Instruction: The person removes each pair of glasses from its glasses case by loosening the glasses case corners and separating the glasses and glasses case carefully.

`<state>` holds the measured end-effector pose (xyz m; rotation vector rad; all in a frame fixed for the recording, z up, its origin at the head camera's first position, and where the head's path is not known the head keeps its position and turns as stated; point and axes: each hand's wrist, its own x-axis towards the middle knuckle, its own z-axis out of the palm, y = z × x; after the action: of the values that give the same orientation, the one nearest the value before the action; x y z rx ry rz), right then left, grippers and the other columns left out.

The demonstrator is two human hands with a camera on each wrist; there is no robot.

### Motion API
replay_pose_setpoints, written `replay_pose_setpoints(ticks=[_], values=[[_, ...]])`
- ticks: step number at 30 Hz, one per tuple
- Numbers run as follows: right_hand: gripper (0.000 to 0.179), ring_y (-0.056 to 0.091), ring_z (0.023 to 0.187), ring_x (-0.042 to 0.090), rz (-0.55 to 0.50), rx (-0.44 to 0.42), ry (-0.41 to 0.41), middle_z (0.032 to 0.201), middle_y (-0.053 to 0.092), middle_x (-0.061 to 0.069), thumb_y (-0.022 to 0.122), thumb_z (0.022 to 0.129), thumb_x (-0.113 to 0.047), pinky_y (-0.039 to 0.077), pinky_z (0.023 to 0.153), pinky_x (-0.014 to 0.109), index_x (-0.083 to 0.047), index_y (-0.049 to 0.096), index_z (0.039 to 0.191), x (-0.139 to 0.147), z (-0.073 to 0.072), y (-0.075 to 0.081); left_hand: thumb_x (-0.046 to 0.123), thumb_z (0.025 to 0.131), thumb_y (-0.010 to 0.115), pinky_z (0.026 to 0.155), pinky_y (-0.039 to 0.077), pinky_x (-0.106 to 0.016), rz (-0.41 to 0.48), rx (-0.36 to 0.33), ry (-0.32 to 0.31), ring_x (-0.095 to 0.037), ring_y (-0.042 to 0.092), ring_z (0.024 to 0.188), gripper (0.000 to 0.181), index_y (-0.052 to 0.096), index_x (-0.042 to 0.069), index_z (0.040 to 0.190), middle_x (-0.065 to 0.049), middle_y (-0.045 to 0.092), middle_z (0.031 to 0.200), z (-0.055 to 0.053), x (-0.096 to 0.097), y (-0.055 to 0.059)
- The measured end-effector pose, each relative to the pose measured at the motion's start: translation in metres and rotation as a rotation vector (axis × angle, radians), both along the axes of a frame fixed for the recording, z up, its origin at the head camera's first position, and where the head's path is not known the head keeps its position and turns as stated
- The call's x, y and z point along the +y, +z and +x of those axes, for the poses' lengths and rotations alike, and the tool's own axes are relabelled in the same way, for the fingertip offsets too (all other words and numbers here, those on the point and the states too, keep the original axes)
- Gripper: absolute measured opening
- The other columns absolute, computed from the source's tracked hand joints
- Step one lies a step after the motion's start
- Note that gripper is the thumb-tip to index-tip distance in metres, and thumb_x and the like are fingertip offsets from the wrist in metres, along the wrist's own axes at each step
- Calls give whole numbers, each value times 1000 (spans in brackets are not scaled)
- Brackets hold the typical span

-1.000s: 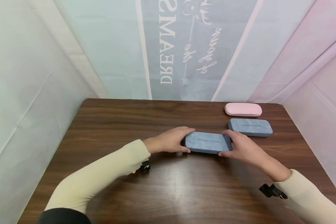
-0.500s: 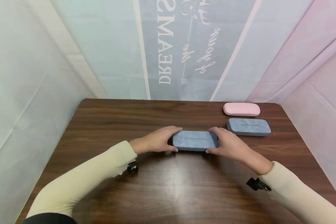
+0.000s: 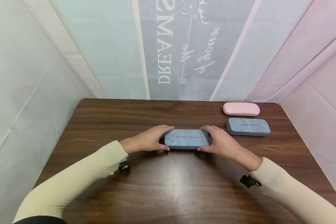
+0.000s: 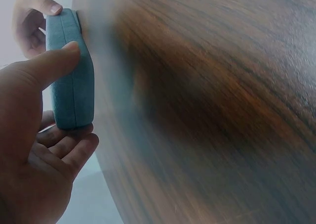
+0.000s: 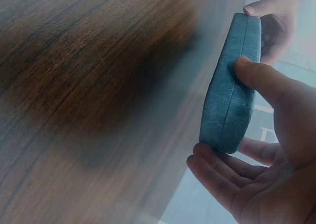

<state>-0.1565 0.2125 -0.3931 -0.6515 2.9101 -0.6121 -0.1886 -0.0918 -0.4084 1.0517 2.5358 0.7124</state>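
Shift since a second ago: the held blue case (image 3: 187, 138) has slid leftward with the left hand (image 3: 149, 138) and right hand (image 3: 222, 141), widening its gap from the second blue case (image 3: 248, 127).
Left wall: pale, creased sheeting (image 3: 19, 77) beside the tabletop (image 3: 173, 189), which is dark, wood-grained and glossy.
Left sleeve: cream fabric (image 3: 72, 177), with a small black device (image 3: 124, 166) at the cuff.
Left grip: clamped on the held blue case's left end, thumb along the near side, fingers at the far side.
Back wall: a blue-grey banner (image 3: 168, 46) with pale lettering, DREAMS among it, set sideways.
Held blue case: between the two hands, over the middle of the tabletop, long sides running left to right, lettered face up; a seam runs along its side in both wrist views. I cannot tell whether its underside touches the wood.
Right grip: clamped on the opposite end, thumb near, fingers far, matching the left.
Pink case: rounded, near the back edge (image 3: 241, 109), beyond the second blue case and apart from it.
Second blue case: just right of and beyond the right hand, lying flat, lettering on top.
Right sleeve: cream too (image 3: 292, 185), a black clip (image 3: 250, 181) by its cuff.
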Motion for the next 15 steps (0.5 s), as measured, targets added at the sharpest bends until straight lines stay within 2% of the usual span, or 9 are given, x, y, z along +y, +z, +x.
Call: replay_pose_setpoints(ticks=[7, 15], values=[[78, 64, 103, 28, -36, 35, 6, 125, 65, 15, 90, 76, -39, 52, 85, 47, -3, 57, 137, -6, -5, -9, 26, 88, 83, 115, 35, -43, 22, 14, 10, -29, 40, 144, 85, 38, -1, 155, -17, 44, 155, -4, -8, 0], [78, 63, 103, 27, -48, 29, 13, 126, 64, 15, 90, 77, -40, 51, 85, 47, -4, 56, 138, -9, -10, -22, 25, 87, 84, 115, 36, -43, 49, 25, 24, -30, 43, 142, 85, 40, -1, 153, -17, 47, 152, -7, -13, -10]])
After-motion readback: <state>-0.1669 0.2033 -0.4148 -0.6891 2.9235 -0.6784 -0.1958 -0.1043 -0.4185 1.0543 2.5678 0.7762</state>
